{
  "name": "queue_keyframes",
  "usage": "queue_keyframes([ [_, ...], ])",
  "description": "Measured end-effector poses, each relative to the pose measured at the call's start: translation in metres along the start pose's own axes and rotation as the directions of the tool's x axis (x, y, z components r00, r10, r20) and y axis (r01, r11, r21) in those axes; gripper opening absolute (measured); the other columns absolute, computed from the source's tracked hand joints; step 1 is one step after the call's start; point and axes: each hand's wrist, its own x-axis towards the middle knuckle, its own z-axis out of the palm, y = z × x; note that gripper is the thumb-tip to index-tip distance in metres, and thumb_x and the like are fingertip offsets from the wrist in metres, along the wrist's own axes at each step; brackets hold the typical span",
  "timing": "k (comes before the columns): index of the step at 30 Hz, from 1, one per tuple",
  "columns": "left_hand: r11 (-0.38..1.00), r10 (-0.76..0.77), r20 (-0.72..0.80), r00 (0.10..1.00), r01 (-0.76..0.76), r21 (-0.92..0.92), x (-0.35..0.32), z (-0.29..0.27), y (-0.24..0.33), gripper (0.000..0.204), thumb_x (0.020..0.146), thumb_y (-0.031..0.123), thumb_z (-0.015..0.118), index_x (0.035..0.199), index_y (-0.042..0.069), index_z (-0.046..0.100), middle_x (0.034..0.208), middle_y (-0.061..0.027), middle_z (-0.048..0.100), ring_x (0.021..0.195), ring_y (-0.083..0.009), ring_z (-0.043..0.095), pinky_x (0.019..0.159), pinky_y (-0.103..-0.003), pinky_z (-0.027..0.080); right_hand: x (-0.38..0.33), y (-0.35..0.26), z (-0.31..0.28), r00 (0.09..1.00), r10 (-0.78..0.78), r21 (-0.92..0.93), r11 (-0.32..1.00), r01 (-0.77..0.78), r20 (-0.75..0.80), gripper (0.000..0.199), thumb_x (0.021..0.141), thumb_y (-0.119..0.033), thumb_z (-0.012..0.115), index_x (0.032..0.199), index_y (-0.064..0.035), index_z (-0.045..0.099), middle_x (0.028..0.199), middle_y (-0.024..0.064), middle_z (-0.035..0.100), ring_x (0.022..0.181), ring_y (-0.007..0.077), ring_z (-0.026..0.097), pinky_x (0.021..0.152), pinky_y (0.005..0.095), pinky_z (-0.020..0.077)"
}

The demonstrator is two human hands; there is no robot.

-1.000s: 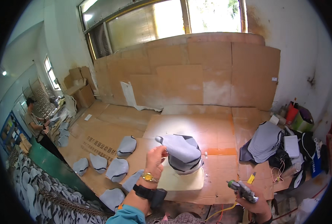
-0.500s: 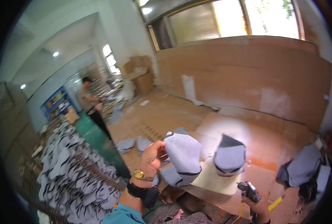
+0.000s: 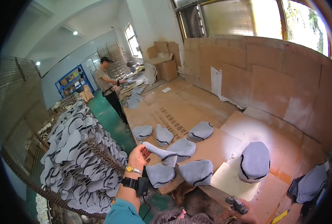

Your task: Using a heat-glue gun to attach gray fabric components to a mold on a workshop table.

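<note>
My left hand [image 3: 138,156], low in the middle, pinches the end of a grey fabric piece [image 3: 160,153] with a dark edge. The piece is tilted nearly edge-on above other grey pieces. My right hand [image 3: 248,212] at the lower right is closed on a metal spray gun [image 3: 236,204]; its fingers are partly hidden. Beyond the gun, a rounded grey piece [image 3: 255,160] with a black line along its edge stands on a pale board [image 3: 226,181]. Two flat grey pieces, a left one [image 3: 160,175] and a right one [image 3: 196,171], lie at the near table edge.
Cardboard [image 3: 199,100] covers the table, with a cardboard wall [image 3: 270,82] behind it. More grey pieces [image 3: 200,130] lie around its middle. A rack [image 3: 80,156] heaped with grey pieces stands at left. A person [image 3: 108,89] works farther back. Grey cloth [image 3: 311,184] lies at right.
The view has swung left. My left hand has lowered the held fabric piece, now seen nearly edge-on. The piece on the board shows a broad grey face where a dark peak showed before.
</note>
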Motion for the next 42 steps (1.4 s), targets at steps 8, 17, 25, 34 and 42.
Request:
queue_keyframes([
  [8,1.0,-0.01,-0.019,1.0,0.009,-0.017,0.173,-0.063,0.005,0.012,0.074,0.033,0.059,0.074,0.023,0.052,0.073,0.0069,0.053,0.085,-0.016,0.051,0.079,-0.047,0.026,0.016,-0.026,0.064,0.946,0.314,-0.025,0.948,-0.317,-0.083,0.05,0.074,0.0,0.067,0.12,-0.0021,0.047,0.11,0.0068,0.056,0.101,0.016,0.051,0.087,0.029,0.041],
  [17,0.975,-0.197,-0.114,0.974,0.182,-0.13,0.339,-0.154,-0.076,0.029,0.076,0.036,0.051,0.103,0.026,0.046,0.1,0.0131,0.048,0.096,-0.0126,0.045,0.08,-0.047,0.027,0.01,-0.106,0.12,0.88,0.105,-0.313,0.909,-0.274,-0.464,0.043,0.071,-0.006,0.068,0.112,-0.0038,0.055,0.085,0.0003,0.059,0.077,0.0066,0.053,0.071,0.023,0.044],
  [25,0.926,-0.323,-0.082,0.943,0.297,-0.235,0.392,-0.17,-0.158,0.056,0.078,0.042,0.048,0.127,0.021,0.032,0.131,0.0025,0.036,0.109,-0.0189,0.041,0.08,-0.052,0.029,-0.01,-0.173,0.178,0.72,-0.059,-0.373,0.883,-0.286,-0.692,0.042,0.071,0.001,0.06,0.112,-0.0006,0.052,0.083,0.0028,0.059,0.068,0.0067,0.055,0.06,0.0221,0.0452],
  [34,0.974,-0.223,-0.24,0.945,0.207,-0.089,0.373,-0.179,-0.178,0.045,0.08,0.037,0.05,0.119,0.016,0.04,0.123,0.0003,0.043,0.106,-0.0146,0.043,0.082,-0.038,0.033,0.0,-0.204,0.185,0.75,-0.107,-0.52,0.783,-0.34,-0.652,0.038,0.071,0.0,0.06,0.108,0.0014,0.052,0.079,0.0035,0.059,0.067,0.0075,0.054,0.061,0.0221,0.0438],
  [42,0.974,0.16,-0.375,0.913,-0.208,-0.091,0.297,-0.185,-0.157,0.044,0.085,0.038,0.043,0.112,0.002,0.045,0.099,-0.0058,0.048,0.087,-0.0171,0.048,0.079,-0.03,0.043,-0.004,-0.213,0.119,0.742,-0.208,-0.518,0.828,-0.213,-0.637,0.045,0.074,-0.002,0.063,0.117,-0.003,0.05,0.078,0.0028,0.059,0.068,0.0099,0.054,0.063,0.0239,0.0446],
])
